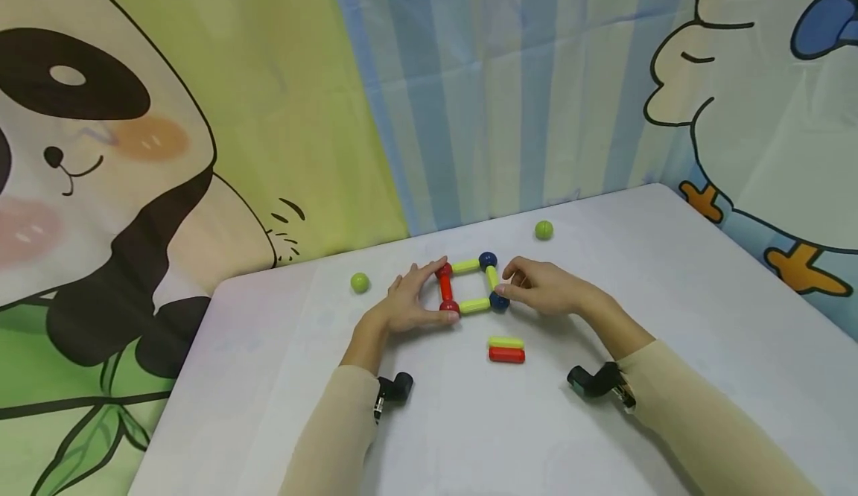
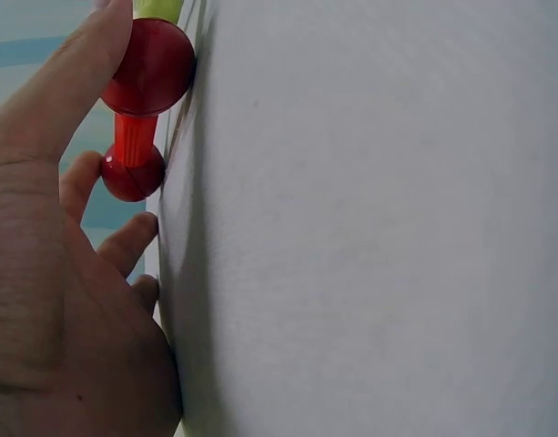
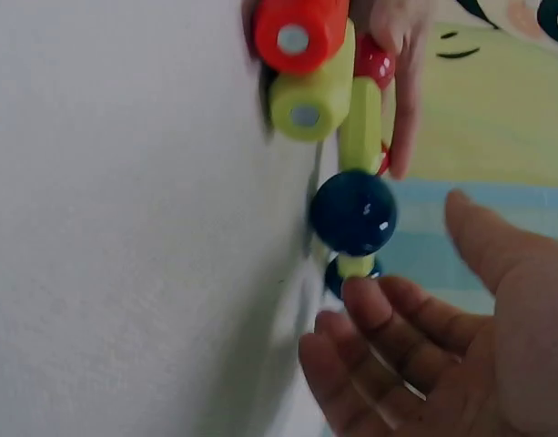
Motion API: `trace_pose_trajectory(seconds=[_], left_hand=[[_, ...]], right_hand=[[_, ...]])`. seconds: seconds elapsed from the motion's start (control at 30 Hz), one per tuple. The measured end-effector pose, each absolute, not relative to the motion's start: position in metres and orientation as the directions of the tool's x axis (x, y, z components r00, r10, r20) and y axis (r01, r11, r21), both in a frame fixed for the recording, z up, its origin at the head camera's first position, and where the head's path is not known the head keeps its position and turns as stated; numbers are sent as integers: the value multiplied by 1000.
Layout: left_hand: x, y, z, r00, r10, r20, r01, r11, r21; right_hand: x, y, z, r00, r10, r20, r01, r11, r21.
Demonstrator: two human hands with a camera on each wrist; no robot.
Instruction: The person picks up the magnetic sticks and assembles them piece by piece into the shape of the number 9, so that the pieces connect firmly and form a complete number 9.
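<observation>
A square of magnetic rods and balls lies on the white table, with a red rod [image 1: 445, 288] between two red balls [image 2: 149, 68] on its left side. Yellow-green rods [image 1: 474, 306] form the other sides and meet blue balls [image 3: 354, 214] at the right corners. My left hand [image 1: 404, 306] holds the red side between its thumb, at the near ball, and its index finger, at the far one. On the right, my right hand [image 1: 546, 287] has loosely bent fingers; its index fingertip overlaps the right-hand rod, and the thumb stands apart.
Closer to me lie a loose yellow-green rod [image 1: 506, 342] and a loose red rod [image 1: 506, 355], side by side. One green ball [image 1: 360, 282] rests left of the square, another green ball [image 1: 544, 230] at the back right. A printed curtain [image 1: 469, 94] hangs behind the table.
</observation>
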State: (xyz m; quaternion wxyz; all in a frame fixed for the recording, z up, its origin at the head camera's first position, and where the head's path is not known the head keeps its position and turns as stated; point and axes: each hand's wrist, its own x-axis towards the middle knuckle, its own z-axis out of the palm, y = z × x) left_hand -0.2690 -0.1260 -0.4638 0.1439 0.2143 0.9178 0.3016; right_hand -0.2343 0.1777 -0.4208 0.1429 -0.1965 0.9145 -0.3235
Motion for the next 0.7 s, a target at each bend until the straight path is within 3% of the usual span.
trace_pose_trajectory(seconds=[0.27,0.7], left_hand=[[-270,-126,-462,-866,481,-136,301,720,626],[-268,-128,-462,-869,480,-119,313,721,618]], right_hand=[[-207,167,-395,-860,-510,0,-423,714,-558],[-182,162,-402,-765,-640,-77,-500,665,-555]])
